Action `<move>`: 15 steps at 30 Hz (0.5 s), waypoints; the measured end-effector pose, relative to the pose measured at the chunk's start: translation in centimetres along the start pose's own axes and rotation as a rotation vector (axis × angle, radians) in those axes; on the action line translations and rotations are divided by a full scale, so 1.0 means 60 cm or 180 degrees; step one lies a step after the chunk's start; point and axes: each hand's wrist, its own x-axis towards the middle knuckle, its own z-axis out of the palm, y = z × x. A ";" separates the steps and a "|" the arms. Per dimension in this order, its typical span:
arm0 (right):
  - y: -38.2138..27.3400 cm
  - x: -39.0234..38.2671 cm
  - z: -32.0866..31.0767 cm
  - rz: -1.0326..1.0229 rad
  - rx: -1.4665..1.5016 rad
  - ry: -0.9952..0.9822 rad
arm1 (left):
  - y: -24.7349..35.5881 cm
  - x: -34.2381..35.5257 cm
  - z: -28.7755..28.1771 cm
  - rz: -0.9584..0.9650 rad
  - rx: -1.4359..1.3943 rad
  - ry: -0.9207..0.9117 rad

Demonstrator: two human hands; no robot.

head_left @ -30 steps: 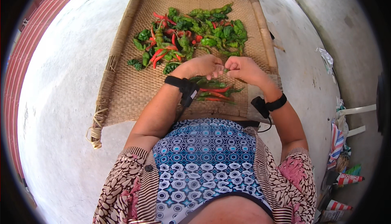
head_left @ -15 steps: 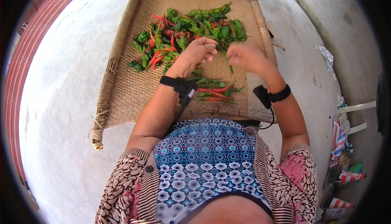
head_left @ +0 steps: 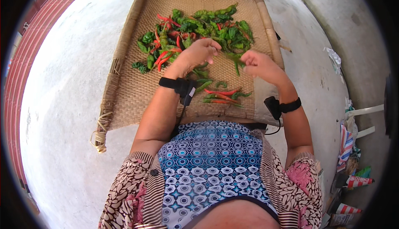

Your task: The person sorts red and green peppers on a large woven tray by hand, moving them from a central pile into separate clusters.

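Over the near side of the pepper pile (head_left: pixel 183 29), my left hand (head_left: pixel 201 52) hovers with its fingers loosely bent and apart; nothing shows in them. My right hand (head_left: pixel 262 66) is to the right of it, fingers bent and thumb apart. Close to its fingertips is a slightly smeared green chili pepper (head_left: pixel 237 67); whether they touch I cannot tell. Red chili peppers (head_left: pixel 224 91) and a few green ones lie in a small group nearer to me. My left wrist and hand hide part of the pile. All the peppers rest on a woven tray (head_left: pixel 129 98).
The tray has a raised rim (head_left: pixel 118 42) bound with cane, and a grey patch (head_left: pixel 266 96) at its near right. Around it spreads a pale concrete floor (head_left: pixel 62 104). Red steps (head_left: pixel 25 83) run along the far left; striped cones (head_left: pixel 359 181) stand at the right.
My right hand has moved right and slightly down, away from my left hand. Fewer green peppers show in the near group. The left hand has barely moved.
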 end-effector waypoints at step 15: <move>-0.017 0.049 0.048 0.0302 0.1831 0.0381 | -0.008 -0.012 0.028 0.0204 -0.0002 -0.0740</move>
